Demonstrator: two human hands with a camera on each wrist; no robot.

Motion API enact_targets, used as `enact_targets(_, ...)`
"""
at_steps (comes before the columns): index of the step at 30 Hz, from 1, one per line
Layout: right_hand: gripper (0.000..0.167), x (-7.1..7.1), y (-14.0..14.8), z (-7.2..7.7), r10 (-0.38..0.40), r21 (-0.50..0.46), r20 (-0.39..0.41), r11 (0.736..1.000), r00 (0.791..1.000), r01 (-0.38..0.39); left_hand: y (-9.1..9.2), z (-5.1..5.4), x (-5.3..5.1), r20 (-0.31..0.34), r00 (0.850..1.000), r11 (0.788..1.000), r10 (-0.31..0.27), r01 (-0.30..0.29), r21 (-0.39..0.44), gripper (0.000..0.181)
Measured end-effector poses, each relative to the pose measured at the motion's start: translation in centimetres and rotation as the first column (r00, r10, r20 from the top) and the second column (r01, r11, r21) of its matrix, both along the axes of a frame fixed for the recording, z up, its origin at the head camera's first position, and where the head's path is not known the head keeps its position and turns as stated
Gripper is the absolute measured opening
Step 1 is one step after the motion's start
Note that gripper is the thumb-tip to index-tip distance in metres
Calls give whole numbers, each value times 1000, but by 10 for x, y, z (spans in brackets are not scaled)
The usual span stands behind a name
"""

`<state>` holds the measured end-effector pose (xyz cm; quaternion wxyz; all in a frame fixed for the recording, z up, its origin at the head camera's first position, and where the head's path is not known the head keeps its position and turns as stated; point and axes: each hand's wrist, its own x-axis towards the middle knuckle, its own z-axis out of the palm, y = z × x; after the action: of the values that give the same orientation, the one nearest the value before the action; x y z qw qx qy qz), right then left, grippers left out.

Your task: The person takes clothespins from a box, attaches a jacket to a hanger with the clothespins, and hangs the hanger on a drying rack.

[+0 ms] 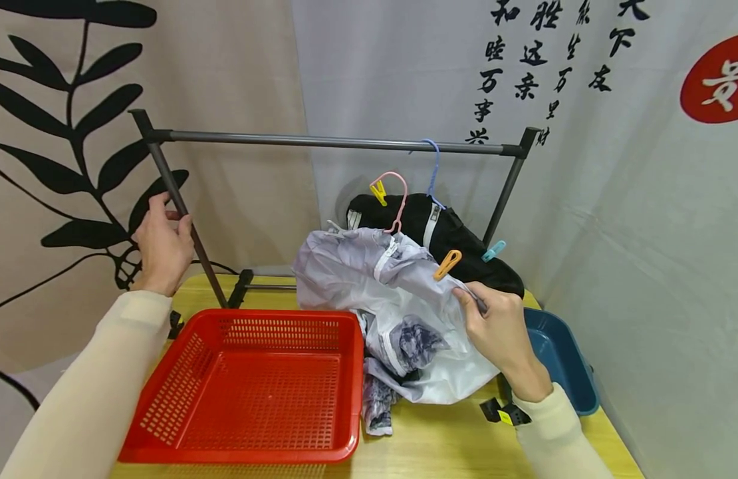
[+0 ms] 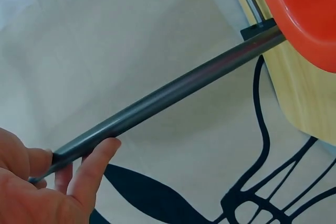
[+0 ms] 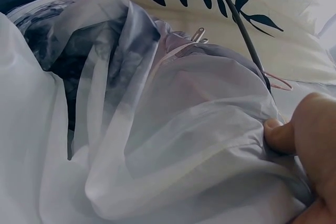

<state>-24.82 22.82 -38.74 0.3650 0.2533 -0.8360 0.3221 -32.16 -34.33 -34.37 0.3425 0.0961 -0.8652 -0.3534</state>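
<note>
My left hand (image 1: 164,249) grips the left post of a dark metal clothes rack (image 1: 321,141). In the left wrist view, thumb and fingers lie on either side of that post (image 2: 168,95). With my right hand (image 1: 500,326) I pinch the edge of a pale lilac and white garment (image 1: 345,266). Its thin cloth (image 3: 184,129) hangs in folds in the right wrist view. A pink hanger (image 1: 397,199) pokes out of its top, and an orange clothespin (image 1: 447,265) sits beside my right fingers. What the fingertips hold beneath the cloth is hidden.
Behind the garment a black garment (image 1: 459,239) hangs on a blue hanger (image 1: 435,169) from the rack's bar. A red plastic basket (image 1: 255,456) stands front left on the wooden table (image 1: 441,446). At the right is a blue tray (image 1: 563,359). A curtain (image 1: 644,233) backs everything.
</note>
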Motion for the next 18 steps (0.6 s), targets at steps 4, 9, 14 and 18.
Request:
enact_targets(4, 7, 0, -1, 0, -5, 7, 6, 1000, 1000, 5, -2, 1, 0, 11, 1000, 1000, -7, 7, -7, 59)
enact_targets(9, 7, 0, -1, 1, -12, 9, 2, 1000, 1000, 12, -2, 1, -1, 33, 999, 1000, -3, 4, -26, 58)
enact_targets(14, 8, -1, -2, 3, -12, 12, -11, 1000, 1000, 12, -1, 1, 0, 48, 999, 999, 5, -3, -38, 54)
enact_targets(18, 8, -3, -4, 6, -9, 9, -19, 1000, 1000, 9, -2, 1, -1, 51, 999, 999, 5, -2, -52, 51)
